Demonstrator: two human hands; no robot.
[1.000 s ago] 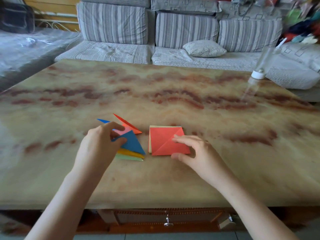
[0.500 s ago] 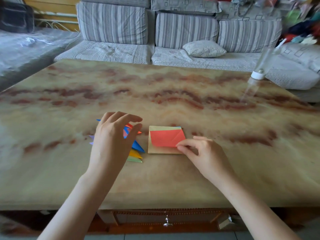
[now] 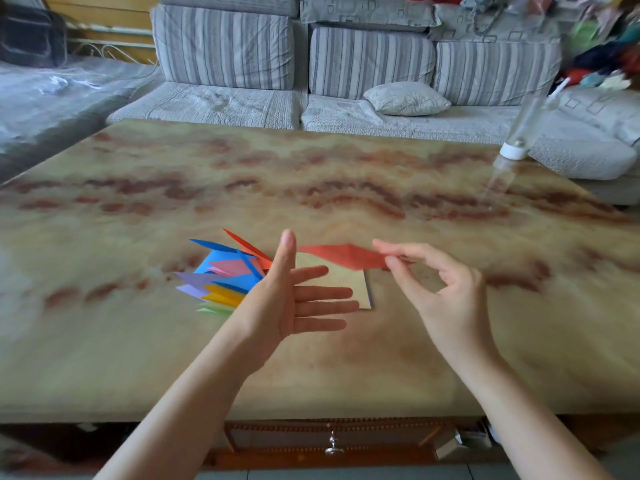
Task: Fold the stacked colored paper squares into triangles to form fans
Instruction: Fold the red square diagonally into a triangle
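Observation:
My right hand (image 3: 446, 292) pinches a red paper square (image 3: 346, 256) between thumb and fingers and holds it lifted above the stack of paper squares (image 3: 349, 282), whose top sheet is tan. My left hand (image 3: 294, 299) hovers palm up with straight spread fingers over the stack's left part, holding nothing. A fanned pile of folded triangles (image 3: 225, 271) in blue, pink, purple, yellow, green and red lies on the marble table (image 3: 138, 341) just left of the stack.
A clear plastic bottle (image 3: 516, 143) with a white cap stands at the table's far right. A grey striped sofa (image 3: 294, 64) with a small cushion (image 3: 407, 98) runs behind the table. A drawer knob (image 3: 333, 445) shows under the near edge.
My right hand has lifted the red sheet off the stack and raised it. My left hand left the folded triangles, moved right and opened palm up.

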